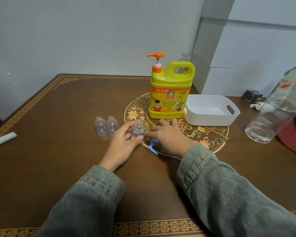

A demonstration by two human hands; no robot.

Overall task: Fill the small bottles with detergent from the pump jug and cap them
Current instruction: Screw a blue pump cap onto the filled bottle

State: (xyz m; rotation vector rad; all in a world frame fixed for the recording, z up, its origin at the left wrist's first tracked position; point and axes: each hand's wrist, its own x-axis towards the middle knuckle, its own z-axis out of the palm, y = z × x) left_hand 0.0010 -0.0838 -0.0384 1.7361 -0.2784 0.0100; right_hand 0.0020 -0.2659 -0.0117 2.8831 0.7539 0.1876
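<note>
Left grip (122, 142) curled round one open bottle (138, 130), upright on the surface (58, 117); right grip (167, 135) flat, fingers relaxed, over blue caps (152, 146). Two more bottles (106, 128) at 9 o'clock, jug (171, 93) at 1 o'clock with spout facing left. Best slid under the spout, held upright, steadied low, pumped gently to avoid overflow.

Table (61, 134); jug (169, 93); bottles (106, 125); basket (210, 110)
</note>
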